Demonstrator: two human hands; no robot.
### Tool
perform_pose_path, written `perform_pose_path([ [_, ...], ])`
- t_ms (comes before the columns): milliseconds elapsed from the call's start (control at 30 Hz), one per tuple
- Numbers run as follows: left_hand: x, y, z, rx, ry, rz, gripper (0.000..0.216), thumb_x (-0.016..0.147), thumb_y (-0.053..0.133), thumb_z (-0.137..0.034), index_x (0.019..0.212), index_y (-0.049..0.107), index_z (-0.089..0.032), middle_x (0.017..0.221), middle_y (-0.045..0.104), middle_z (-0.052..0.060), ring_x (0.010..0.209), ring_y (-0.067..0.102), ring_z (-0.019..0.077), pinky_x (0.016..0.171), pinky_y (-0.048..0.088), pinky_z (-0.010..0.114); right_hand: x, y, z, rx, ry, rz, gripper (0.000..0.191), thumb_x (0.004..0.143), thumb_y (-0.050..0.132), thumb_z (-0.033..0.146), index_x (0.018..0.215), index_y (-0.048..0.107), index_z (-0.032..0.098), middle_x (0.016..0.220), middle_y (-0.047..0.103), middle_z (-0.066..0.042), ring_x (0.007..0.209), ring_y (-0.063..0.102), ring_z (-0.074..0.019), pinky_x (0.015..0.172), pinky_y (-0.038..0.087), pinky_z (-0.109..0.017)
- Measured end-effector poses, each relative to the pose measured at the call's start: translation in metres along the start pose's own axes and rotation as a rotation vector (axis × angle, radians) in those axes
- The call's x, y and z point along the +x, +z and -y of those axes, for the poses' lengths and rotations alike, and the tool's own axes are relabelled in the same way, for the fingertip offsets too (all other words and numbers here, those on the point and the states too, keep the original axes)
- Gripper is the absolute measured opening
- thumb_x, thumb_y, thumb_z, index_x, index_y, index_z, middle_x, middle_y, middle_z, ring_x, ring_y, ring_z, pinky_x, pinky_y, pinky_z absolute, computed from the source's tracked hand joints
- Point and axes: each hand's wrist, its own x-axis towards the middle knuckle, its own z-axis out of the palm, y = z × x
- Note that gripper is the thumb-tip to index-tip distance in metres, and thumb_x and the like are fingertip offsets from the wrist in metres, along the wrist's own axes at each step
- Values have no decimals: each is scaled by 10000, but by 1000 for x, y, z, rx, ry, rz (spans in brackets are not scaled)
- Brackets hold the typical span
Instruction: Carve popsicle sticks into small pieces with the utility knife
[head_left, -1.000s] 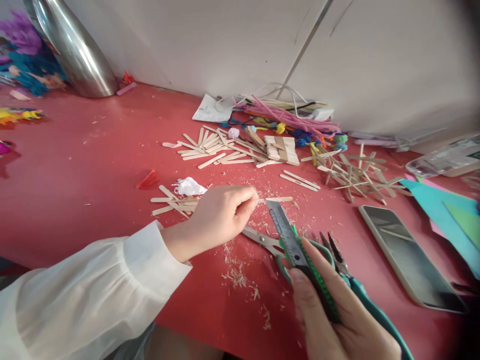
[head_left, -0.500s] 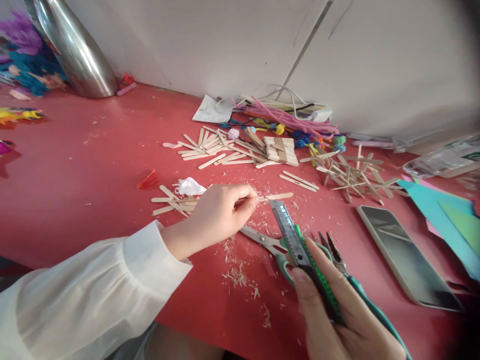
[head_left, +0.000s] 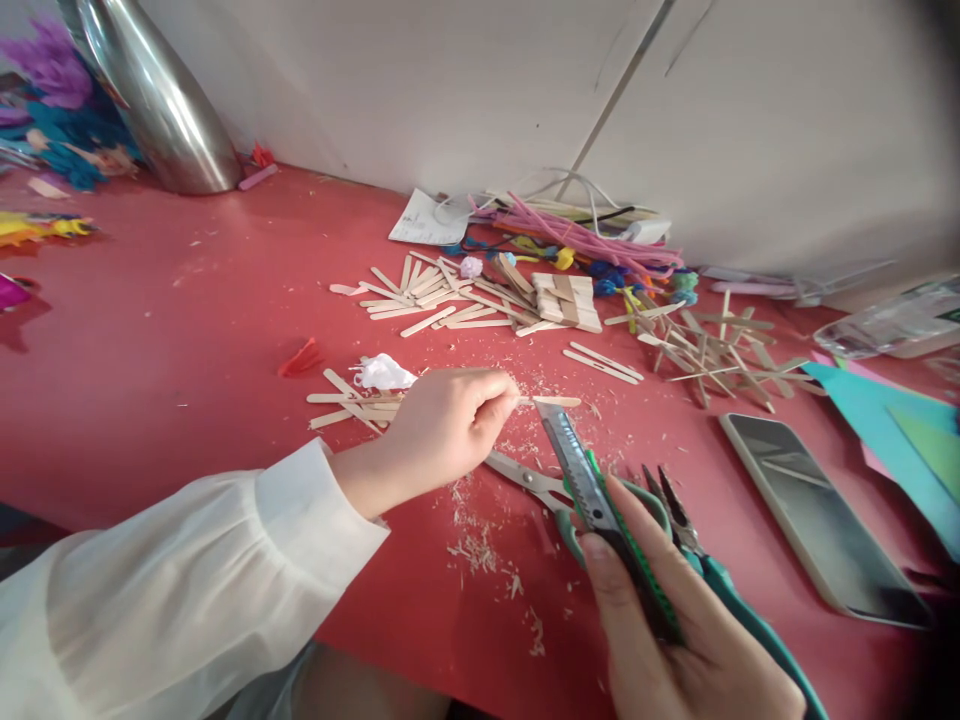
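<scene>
Right hand (head_left: pixel 679 630): grip closed around the handle of a green-and-black utility knife (head_left: pixel 589 490), blade extended and pointing up and leftward. Left hand (head_left: pixel 450 430): grip closed on a wooden stick (head_left: pixel 561 401), whose free end projects to the right, at the blade's tip; whether blade and wood touch cannot be told. Directly below the knife lie scissors (head_left: pixel 521 474), their handles partly hidden by it and the right hand. Pliers (head_left: pixel 681 520) lie close beside that hand, jaws apart, crowding its right side. Wood shavings (head_left: pixel 476 550) litter the table (head_left: pixel 217 430) between the hands. Behind the left wrist: several crossed sticks (head_left: pixel 345 400) and a white crumpled item (head_left: pixel 384 373). Farther out: a phone (head_left: pixel 821 515) to the right, coloured paper (head_left: pixel 885 420) beyond it, a heap of sticks (head_left: pixel 424 295) toward the wall, and a metal flask (head_left: pixel 176 120) at far left
</scene>
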Motion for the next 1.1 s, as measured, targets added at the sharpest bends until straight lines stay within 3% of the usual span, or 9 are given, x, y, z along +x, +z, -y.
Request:
perform_pose_path([
  [133,-1,2,-1,1,-6,-25,222,890,405,-203,717,539,-164,620,546,-18,558,488,96,533,356,216,0,-2,0,-23,66,12,396,784,567,397,1143,631,243,946,725,-8,865,679,-225,733,539,-307],
  [233,-1,4,-1,-9,-3,-29,221,902,391,-217,732,525,-170,627,547,-18,555,486,98,532,363,216,-1,-4,0,-49,115,29,397,779,564,429,1136,635,271,891,731,6,821,686,-213,550,532,-247],
  [367,-1,6,-1,-40,-2,-39,231,910,387,-232,721,507,-174,633,548,-19,551,480,96,529,365,215,-1,-5,0,-25,185,49,426,768,563,455,1143,634,266,807,724,-12,708,675,-174,287,327,-170],
  [533,-1,4,-4,-99,-25,-42,229,911,397,-227,707,483,-172,599,507,-34,526,449,84,508,349,203,-2,-4,7,215,414,76,463,720,623,450,1141,640,260,546,630,15,398,466,-81,309,328,-163],
  [667,-2,3,-7,-156,0,-37,197,912,399,-233,748,492,-179,590,495,-41,516,442,83,496,347,197,-3,-4,13,537,583,105,462,695,667,412,1134,642,273,477,568,34,369,355,-60,315,312,-158],
  [733,-1,3,-7,-160,4,-47,193,909,408,-234,748,497,-177,580,490,-43,505,439,80,492,345,194,-3,-5,14,468,547,55,484,685,671,417,1140,640,255,474,547,37,365,359,-65,308,309,-169],
  [833,-1,3,-5,-148,-17,-65,189,903,423,-224,739,500,-172,562,479,-49,487,431,73,484,338,191,-2,-6,11,156,408,-16,502,696,641,453,1150,638,238,458,499,51,351,374,-72,319,343,-189],
  [967,0,1,-4,-137,-34,-71,191,895,433,-221,726,503,-167,545,472,-51,472,419,71,470,322,194,-2,-6,7,-5,244,-28,493,744,576,470,1172,621,230,681,686,-6,548,618,-162,346,392,-216],
  [1100,0,0,-5,-140,-44,-54,177,889,439,-202,736,519,-161,532,462,-58,455,400,64,462,311,191,-2,-4,8,26,194,-41,446,763,574,432,1165,620,244,943,724,-2,860,676,-236,647,534,-291],
])
